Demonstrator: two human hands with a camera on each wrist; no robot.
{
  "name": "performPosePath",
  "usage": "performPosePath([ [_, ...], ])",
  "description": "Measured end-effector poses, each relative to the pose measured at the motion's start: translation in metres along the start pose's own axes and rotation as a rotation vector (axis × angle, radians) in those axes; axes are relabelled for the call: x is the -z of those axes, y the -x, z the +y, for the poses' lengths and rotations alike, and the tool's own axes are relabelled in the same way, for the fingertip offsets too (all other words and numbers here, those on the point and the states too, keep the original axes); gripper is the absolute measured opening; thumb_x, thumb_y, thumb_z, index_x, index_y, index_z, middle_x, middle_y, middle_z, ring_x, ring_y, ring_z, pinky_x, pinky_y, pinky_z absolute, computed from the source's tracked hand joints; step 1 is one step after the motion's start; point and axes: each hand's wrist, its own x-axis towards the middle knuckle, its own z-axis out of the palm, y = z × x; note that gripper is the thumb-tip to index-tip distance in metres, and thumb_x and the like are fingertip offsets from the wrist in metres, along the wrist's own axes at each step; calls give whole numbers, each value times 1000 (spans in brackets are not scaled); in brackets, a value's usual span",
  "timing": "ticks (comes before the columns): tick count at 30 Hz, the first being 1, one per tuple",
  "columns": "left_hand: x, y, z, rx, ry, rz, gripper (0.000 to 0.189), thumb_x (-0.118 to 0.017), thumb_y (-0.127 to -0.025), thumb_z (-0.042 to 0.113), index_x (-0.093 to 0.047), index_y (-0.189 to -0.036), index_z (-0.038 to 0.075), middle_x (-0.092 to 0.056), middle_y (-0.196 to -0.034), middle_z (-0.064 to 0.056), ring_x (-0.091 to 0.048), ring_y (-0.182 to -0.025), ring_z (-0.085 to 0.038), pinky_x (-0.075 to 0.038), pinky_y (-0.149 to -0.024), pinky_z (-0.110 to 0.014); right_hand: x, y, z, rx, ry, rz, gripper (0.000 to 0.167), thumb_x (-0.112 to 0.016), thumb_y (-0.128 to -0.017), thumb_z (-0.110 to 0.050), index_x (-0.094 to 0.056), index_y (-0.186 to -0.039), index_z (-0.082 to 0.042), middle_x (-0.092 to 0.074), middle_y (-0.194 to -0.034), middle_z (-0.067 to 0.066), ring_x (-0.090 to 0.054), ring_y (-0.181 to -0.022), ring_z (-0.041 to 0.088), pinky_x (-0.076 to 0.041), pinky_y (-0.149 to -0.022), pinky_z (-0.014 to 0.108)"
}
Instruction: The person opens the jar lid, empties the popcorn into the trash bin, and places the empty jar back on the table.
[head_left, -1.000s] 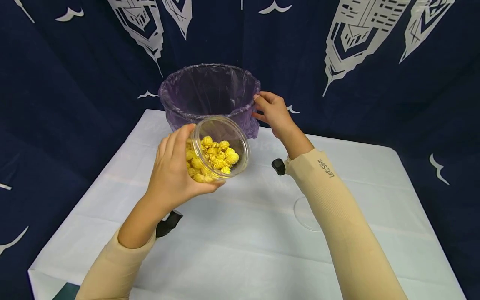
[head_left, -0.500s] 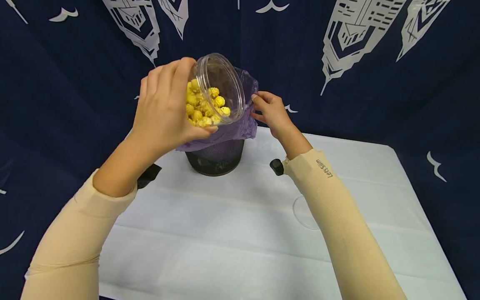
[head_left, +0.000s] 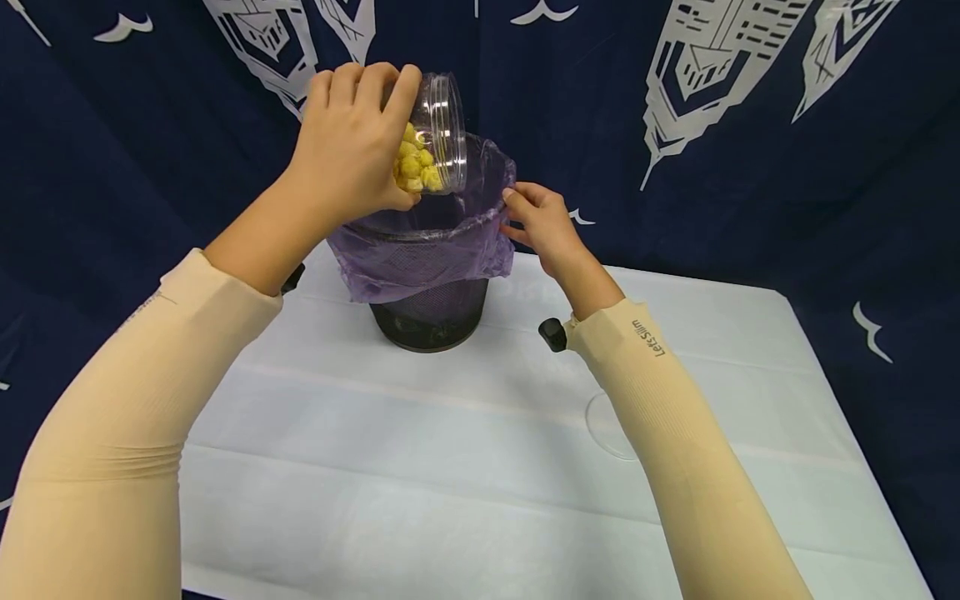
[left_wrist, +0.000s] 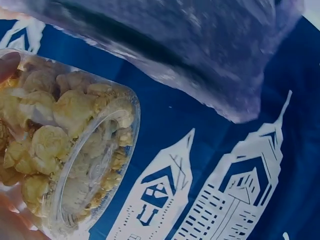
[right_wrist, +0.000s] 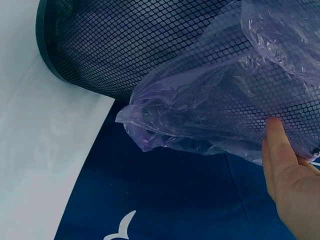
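Observation:
My left hand [head_left: 348, 137] grips a clear plastic jar [head_left: 447, 133] of yellow popcorn [head_left: 415, 165]. The jar lies tipped on its side above the bin, its mouth facing right. Popcorn also shows through the jar's wall and base in the left wrist view. Below it stands a black mesh trash can [head_left: 431, 325] lined with a purple plastic bag [head_left: 420, 267] folded over the rim. At the can's right edge my right hand [head_left: 546, 223] holds the bag-covered rim, thumb on top and fingers outside. The right wrist view shows those fingers against the bag and mesh.
A clear round lid [head_left: 609, 427] lies on the white-covered table [head_left: 420, 492], partly behind the right forearm. Behind the table hangs a dark blue curtain [head_left: 735, 225] with white building prints.
My left hand has carried the jar up and away over the trash can, turning its mouth toward the right. My right hand has stayed at the rim.

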Motion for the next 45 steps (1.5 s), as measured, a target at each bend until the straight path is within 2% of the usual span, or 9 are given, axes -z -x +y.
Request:
performPosePath([
  [11,-8,-12,-12,-89,-156,-143,101,-81,-57,36,-24,-132,0,-35,-123,-27,-33,-108,-41,-26,-87,-53,-1,0,1,1,-2,-2,39,-46,-94,-18,-44,-127,2,-46,-120,13,-45,-109,26,-44,-87,33],
  [15,-10,-16,-14,-130,-197,-174,98,-81,-57,34,-24,-129,0,-34,-122,-27,-32,-108,-42,-25,-90,-54,-1,0,0,0,6,3,39,-46,-94,-18,-43,-127,2,-45,-121,12,-45,-110,26,-44,-87,33],
  [21,-13,-18,-16,-212,-285,-179,96,-83,-55,26,-26,-128,0,-35,-121,-29,-32,-111,-43,-24,-95,-55,0,0,-1,6,3,1,39,-45,-94,-18,-43,-127,3,-44,-121,13,-45,-110,26,-43,-87,34],
  [25,-16,-17,-18,-309,-383,-114,88,-81,-58,17,-30,-128,-1,-38,-121,-28,-34,-111,-42,-25,-95,-53,0,0,-1,-2,4,5,40,-46,-94,-18,-42,-128,3,-44,-123,13,-44,-111,26,-43,-87,33],
  [32,-26,-15,-24,-520,-605,158,52,-67,-73,5,-44,-119,2,-49,-111,-22,-44,-100,-36,-31,-91,-47,0,-1,-1,-5,14,4,41,-46,-94,-19,-41,-130,1,-43,-126,11,-43,-113,26,-43,-88,33],
  [34,-29,-15,-24,-591,-657,202,43,-62,-78,6,-46,-118,3,-51,-110,-22,-45,-98,-35,-31,-91,-47,0,-1,-1,-8,13,2,41,-46,-94,-19,-41,-130,1,-42,-127,11,-43,-114,26,-43,-88,33],
  [36,-30,-15,-24,-660,-698,211,42,-61,-80,10,-46,-119,3,-50,-110,-22,-44,-99,-34,-30,-92,-47,0,-1,-1,-7,13,0,41,-46,-94,-19,-41,-130,1,-42,-127,12,-43,-114,27,-43,-88,33],
  [40,-33,-14,-22,-757,-739,169,48,-64,-80,16,-43,-122,5,-48,-114,-22,-43,-103,-34,-28,-94,-48,0,-1,-1,-10,7,-2,42,-46,-94,-19,-40,-130,1,-42,-128,12,-43,-115,27,-43,-88,34],
  [45,-35,-15,-18,-773,-729,129,48,-63,-81,16,-42,-123,5,-47,-115,-23,-41,-104,-35,-27,-95,-49,0,-1,-1,-2,-2,0,39,-46,-94,-18,-43,-128,3,-44,-125,15,-45,-112,27,-43,-88,34],
])
